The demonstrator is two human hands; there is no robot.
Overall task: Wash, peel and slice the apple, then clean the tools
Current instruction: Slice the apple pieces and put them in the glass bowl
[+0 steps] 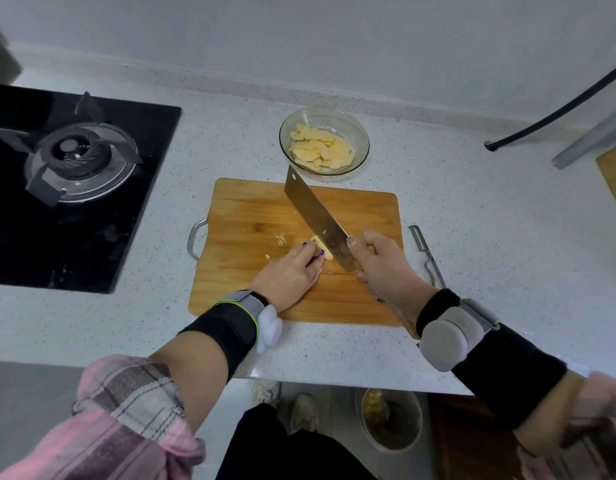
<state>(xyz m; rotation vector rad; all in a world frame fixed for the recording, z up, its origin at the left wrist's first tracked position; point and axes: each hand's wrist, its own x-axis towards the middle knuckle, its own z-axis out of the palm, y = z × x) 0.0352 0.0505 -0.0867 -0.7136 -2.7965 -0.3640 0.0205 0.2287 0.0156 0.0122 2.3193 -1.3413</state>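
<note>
Board [251,216]: wooden, flat on the speckled counter [473,209], metal handle [195,239] at its left edge. All places below are taken from the board.

Apple piece [323,250]: small, pale yellow, peeled, lying near the middle of the board. A few crumbs [280,240] of apple sit just left of it.

Left hand [291,273]: palm down on the board, fingertips curled onto the apple piece and pinning it in place. Wrist band with a white unit at the board's near edge.

Right hand [379,263]: fingers wrapped tight round the handle of the cleaver [317,213], thumb up by the heel of the blade. The blade runs from the hand toward the board's far edge, tilted, its near part just right of the apple piece and close to the left fingertips. Whether the edge touches the piece, cannot tell.

Bowl [286,133]: clear glass, on the counter just beyond the board's far edge, holding a heap of slices [322,150], pale and peeled.

Peeler [426,252]: metal, lying on the counter just off the board's right edge.

Hob [67,188]: black glass with one burner, on the counter well left of the board.

Bin [389,419]: on the floor below the counter, on the board's near side, with yellowish scraps inside.
</note>
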